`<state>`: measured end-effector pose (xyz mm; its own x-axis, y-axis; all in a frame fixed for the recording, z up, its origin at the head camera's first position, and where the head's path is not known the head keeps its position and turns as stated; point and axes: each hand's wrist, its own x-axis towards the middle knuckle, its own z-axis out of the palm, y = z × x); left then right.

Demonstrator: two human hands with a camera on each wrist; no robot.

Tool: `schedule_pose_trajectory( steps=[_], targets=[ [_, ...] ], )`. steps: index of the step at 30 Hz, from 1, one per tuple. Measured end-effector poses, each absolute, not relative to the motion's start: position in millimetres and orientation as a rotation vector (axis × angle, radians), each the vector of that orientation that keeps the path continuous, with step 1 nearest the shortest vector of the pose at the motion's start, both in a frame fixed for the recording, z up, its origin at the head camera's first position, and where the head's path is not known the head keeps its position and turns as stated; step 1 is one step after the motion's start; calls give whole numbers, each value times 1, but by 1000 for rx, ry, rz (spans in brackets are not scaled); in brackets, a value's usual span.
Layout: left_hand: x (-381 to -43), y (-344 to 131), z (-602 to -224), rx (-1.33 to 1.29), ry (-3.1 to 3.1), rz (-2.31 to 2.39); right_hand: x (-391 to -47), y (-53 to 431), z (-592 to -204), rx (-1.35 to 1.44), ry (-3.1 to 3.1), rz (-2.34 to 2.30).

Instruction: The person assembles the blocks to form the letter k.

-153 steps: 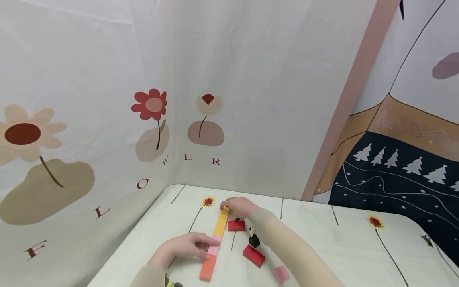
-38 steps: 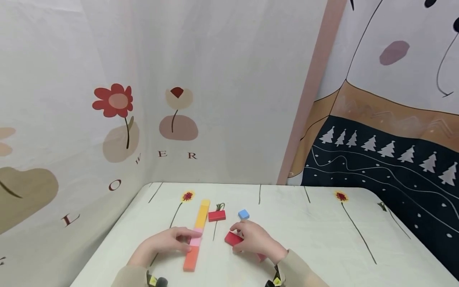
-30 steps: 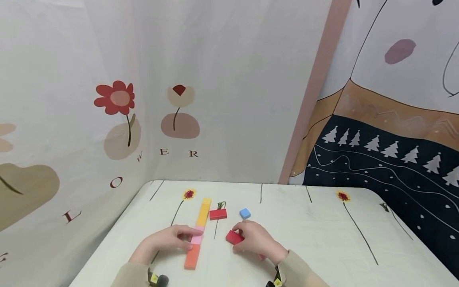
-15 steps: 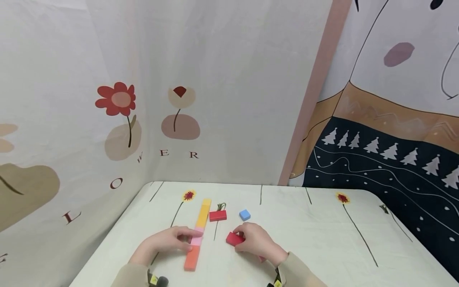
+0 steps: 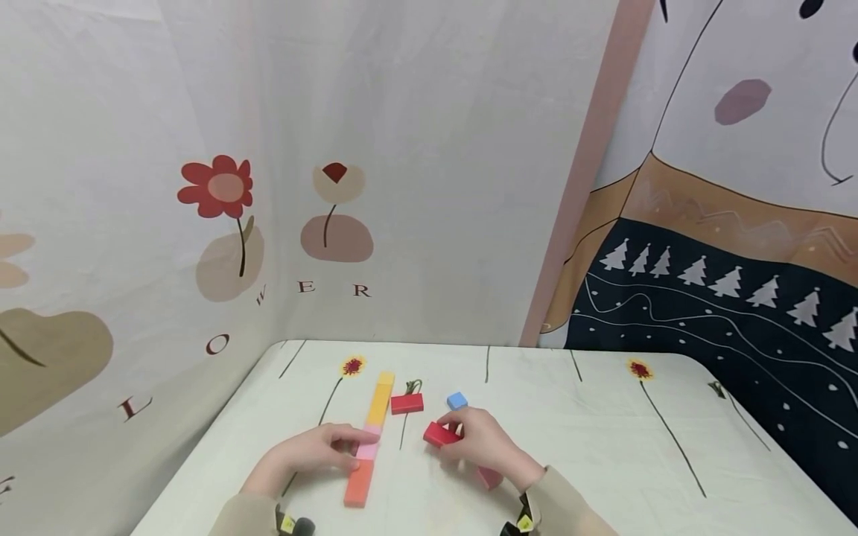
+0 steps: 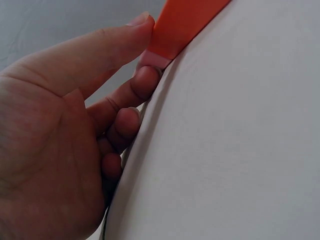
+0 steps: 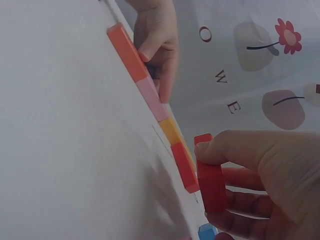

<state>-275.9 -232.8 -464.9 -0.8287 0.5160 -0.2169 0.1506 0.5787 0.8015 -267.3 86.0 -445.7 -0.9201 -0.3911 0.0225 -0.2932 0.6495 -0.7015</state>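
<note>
My right hand [image 5: 492,450] pinches a red block [image 5: 440,434] between thumb and fingers. The right wrist view shows this red block [image 7: 212,187] upright in the grip, raised above the cloth. My left hand [image 5: 315,455] rests along a straight row of blocks. Its index finger reaches over the pink block [image 5: 368,450], while the thumb touches the orange block [image 5: 359,482] at the near end. Farther along lie an amber block [image 5: 378,406] and a yellow end [image 5: 385,378]. The left wrist view shows the thumb against the orange block [image 6: 182,25], other fingers loosely bent.
Right of the row's far part lies another red block [image 5: 407,403]. A blue block [image 5: 457,400] sits beyond my right hand. Partly hidden by the right wrist is a dark pink block [image 5: 489,478]. Printed curtains [image 5: 429,223] border the cloth-covered table [image 5: 570,432].
The right hand has lifted the red block off the cloth, uncovering more of the dark pink block. Since about five seconds ago it came back from the row's far end. The left hand stays put.
</note>
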Motion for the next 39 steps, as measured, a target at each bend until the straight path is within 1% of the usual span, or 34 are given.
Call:
schedule_pose_trajectory(
  steps=[10, 25, 39],
  targets=[
    [-275, -232, -463, 524, 2390, 1148, -270, 88, -443, -621, 2771, -1173],
    [-275, -232, -465, 582, 2365, 1170, -268, 80, -441, -736, 2819, -1069],
    [-277, -233, -465, 622, 2444, 1110, -266, 69, -447, -712, 2771, -1049]
  ],
)
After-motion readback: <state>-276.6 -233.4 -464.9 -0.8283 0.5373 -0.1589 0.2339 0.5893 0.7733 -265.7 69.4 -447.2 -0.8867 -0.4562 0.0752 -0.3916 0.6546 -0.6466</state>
